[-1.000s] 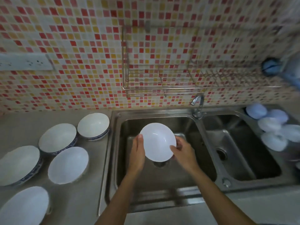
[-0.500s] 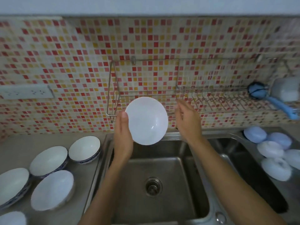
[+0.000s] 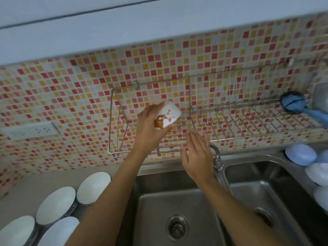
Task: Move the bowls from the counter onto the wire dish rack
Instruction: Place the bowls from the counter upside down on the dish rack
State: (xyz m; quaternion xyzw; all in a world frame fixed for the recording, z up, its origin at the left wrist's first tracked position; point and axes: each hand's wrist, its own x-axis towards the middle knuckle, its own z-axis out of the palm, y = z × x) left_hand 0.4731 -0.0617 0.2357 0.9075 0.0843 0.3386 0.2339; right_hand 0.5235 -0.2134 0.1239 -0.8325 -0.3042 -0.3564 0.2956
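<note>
My left hand (image 3: pixel 148 128) grips a white bowl (image 3: pixel 169 115) with a brown and red picture on its outside. The bowl is tilted on its side inside the left section of the wire dish rack (image 3: pixel 230 110) on the tiled wall. My right hand (image 3: pixel 197 153) hovers open just below the rack's front rail, holding nothing. Several white bowls (image 3: pixel 56 205) with blue rims stand on the counter (image 3: pixel 23 192) at the lower left.
A double steel sink (image 3: pixel 177 210) lies below the rack, with a tap (image 3: pixel 217 159) between the basins. A blue brush (image 3: pixel 294 105) rests on the rack's right end. Pale blue and white upturned bowls (image 3: pixel 300 154) sit at the right of the sink. A wall socket (image 3: pixel 30 131) is at left.
The bowl rose from over the sink up into the rack's left section and turned onto its side. My right hand let go of it and dropped below the rack. The view tilted upward.
</note>
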